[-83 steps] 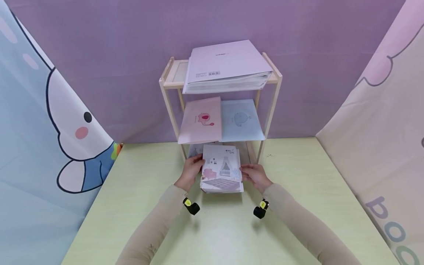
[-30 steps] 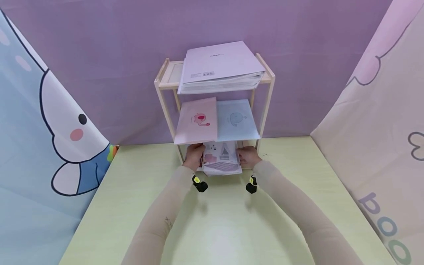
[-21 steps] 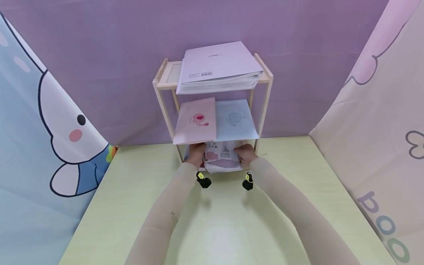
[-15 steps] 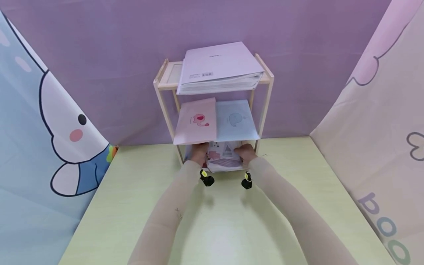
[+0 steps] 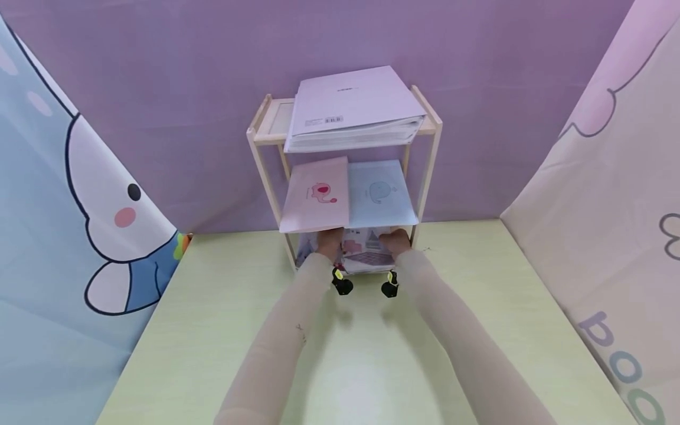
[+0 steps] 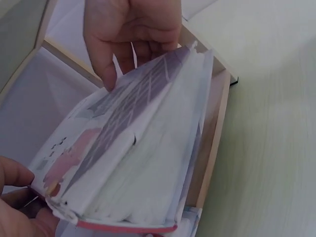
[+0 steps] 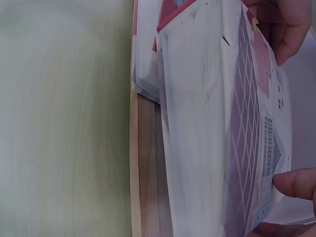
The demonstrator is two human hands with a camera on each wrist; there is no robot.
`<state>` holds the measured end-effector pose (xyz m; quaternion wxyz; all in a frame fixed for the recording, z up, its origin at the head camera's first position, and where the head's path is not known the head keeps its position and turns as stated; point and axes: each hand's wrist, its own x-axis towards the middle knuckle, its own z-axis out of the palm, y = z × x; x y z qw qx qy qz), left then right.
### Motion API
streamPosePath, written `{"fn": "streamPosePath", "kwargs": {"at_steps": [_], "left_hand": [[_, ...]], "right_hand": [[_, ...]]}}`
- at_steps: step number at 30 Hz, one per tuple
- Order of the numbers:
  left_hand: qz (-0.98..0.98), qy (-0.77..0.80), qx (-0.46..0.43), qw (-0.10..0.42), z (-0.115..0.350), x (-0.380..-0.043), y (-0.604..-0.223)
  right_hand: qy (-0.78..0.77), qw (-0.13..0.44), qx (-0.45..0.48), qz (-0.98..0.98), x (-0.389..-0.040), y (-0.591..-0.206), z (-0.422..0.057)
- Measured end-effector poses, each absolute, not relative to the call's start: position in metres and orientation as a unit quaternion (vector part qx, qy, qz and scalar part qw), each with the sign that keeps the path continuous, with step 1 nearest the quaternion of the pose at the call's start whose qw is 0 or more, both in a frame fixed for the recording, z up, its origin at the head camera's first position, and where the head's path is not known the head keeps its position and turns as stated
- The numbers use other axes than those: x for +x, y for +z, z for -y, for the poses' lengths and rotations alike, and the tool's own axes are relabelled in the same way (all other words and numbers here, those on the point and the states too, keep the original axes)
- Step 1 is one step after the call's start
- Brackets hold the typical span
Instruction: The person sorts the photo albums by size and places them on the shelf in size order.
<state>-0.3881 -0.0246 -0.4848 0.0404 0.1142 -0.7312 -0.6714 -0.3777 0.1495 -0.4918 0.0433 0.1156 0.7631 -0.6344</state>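
Note:
A thick book (image 5: 369, 257) with a white cover, pink figure and lilac grid is on the bottom shelf, partly hidden by the tier above. My left hand (image 5: 329, 243) grips its left edge; thumb and fingers hold the spine corner in the left wrist view. On the opposite edge, my right hand (image 5: 396, 242) pinches the book, thumb (image 7: 296, 182) on the cover and fingers beneath. The left wrist view shows the book (image 6: 128, 128) tilted, its page edges facing the shelf front. Another book (image 5: 306, 245) lies to the left on that shelf, partly covered by my left hand.
The small wooden rack (image 5: 432, 159) has a stack of large lilac books (image 5: 356, 106) on top. A pink booklet (image 5: 316, 198) and a blue booklet (image 5: 381, 195) overhang its middle tier. A pale green table (image 5: 212, 330) lies in front, a purple curtain (image 5: 186, 118) behind.
Both hands have moved the book back from in front of the rack onto the bottom shelf, under the middle tier. In the last half second it shifted slightly right.

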Motion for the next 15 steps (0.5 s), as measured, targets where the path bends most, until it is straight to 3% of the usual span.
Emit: {"fn": "streamPosePath", "kwargs": {"at_steps": [4,11,15], "left_hand": [[0.730,-0.674,0.109,0.029,0.023,-0.392,-0.491],[0.725,-0.681,0.097,0.011,0.020,-0.393,-0.500],[0.745,-0.662,0.082,0.000,0.017,-0.394,-0.502]], "right_hand": [[-0.586,0.052,0.133,-0.797,-0.384,-0.494,-0.145],[-0.576,0.031,0.115,-0.808,-0.470,-0.606,-0.173],[-0.573,0.032,0.091,-0.814,-0.472,-0.612,-0.180]]}}
